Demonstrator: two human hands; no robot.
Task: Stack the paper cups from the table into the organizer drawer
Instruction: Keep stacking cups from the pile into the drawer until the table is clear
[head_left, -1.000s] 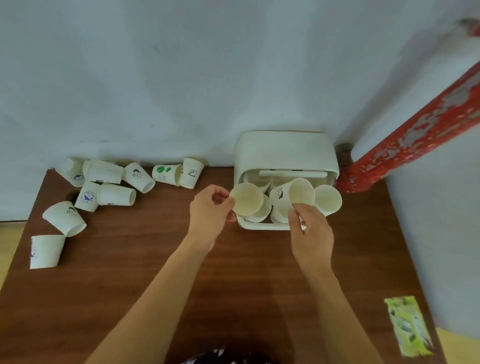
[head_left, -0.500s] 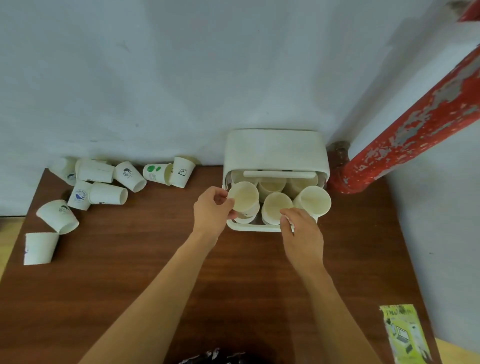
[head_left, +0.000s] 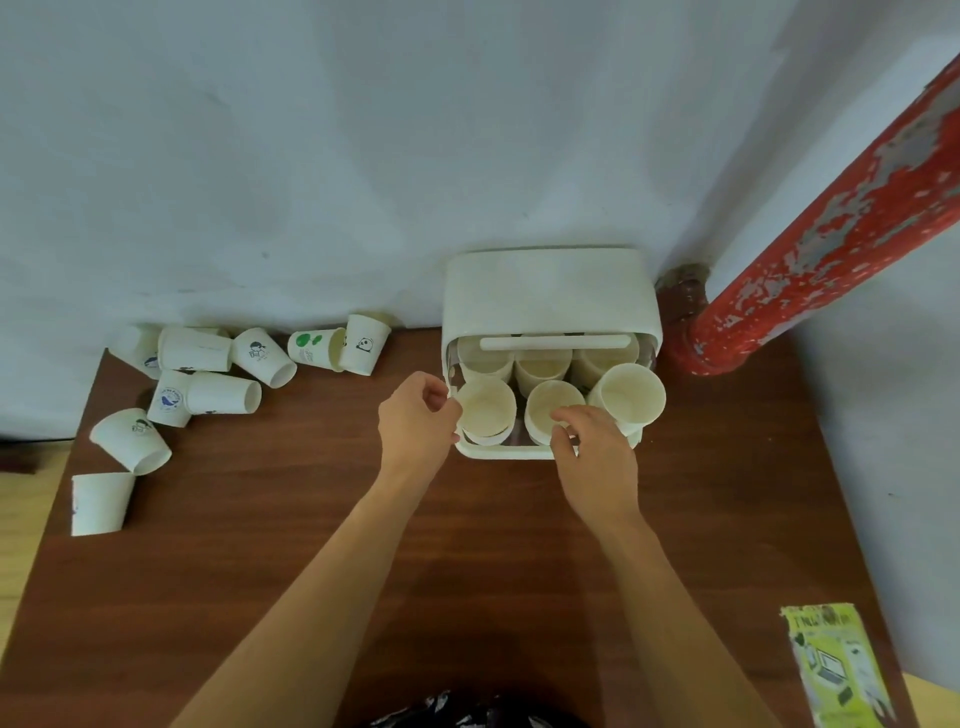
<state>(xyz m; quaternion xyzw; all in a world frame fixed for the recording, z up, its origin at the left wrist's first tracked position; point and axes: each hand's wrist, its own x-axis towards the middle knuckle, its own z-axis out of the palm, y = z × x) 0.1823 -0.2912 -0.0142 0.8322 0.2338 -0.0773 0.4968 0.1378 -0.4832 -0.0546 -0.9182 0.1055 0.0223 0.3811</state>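
**Paper cups at the drawer, both hands in**

Wooden counter (head_left: 260, 571), dark brown, fills the near view, with a yellow-green leaflet (head_left: 831, 675) lying at its near right corner. Two bare forearms reach forward over it. The left hand (head_left: 415, 426) has its fingers curled, thumb and fingertips pinching the rim of the front-left cup (head_left: 485, 405); that cup sits nested in another below it. The right hand (head_left: 592, 457) curls its fingers over the near rim of the middle cup (head_left: 550, 405) in the front row. Both cups stand in the white pulled-out drawer (head_left: 498, 452). A third cup (head_left: 631, 397) at the front right stands higher and tilts toward the camera. Three more cups fill the back row under a white bar. The organizer (head_left: 550, 296) stands against the wall. Far left, about ten loose cups (head_left: 218, 395) lie scattered on the counter, most on their sides; one with a panda (head_left: 366, 343) stands mouth down. A peeling red pipe (head_left: 831, 239) rises at the far right.
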